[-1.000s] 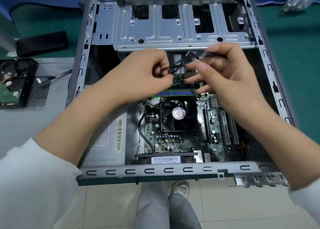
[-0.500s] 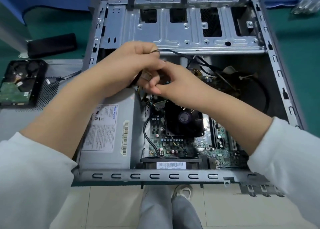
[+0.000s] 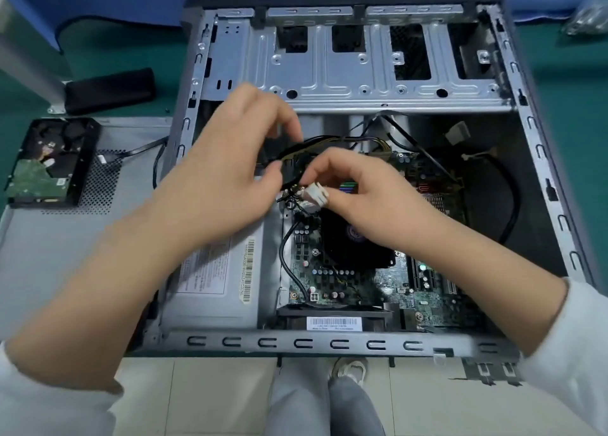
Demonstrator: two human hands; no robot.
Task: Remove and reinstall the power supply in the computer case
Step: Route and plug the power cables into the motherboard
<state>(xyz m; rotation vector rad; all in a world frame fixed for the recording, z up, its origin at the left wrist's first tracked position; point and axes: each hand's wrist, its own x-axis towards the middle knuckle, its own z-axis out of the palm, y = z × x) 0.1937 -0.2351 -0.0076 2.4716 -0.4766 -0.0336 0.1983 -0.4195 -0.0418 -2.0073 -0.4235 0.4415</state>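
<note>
Green table [image 3: 575,113] under computer case [image 3: 526,159], side panel [image 3: 49,238], black pouch [image 3: 110,90].

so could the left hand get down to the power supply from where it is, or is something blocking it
Probably yes. The left hand hovers just above the power supply, whose labelled top lies open below the forearm. But it grips the black cable bundle, so it would likely have to let go first.

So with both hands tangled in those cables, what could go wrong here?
1. The right hand pinches a white connector just above the motherboard; a slip might knock its small parts.
2. The left hand grips the black cable bundle; tugging could strain wires that run on to the board.
</note>
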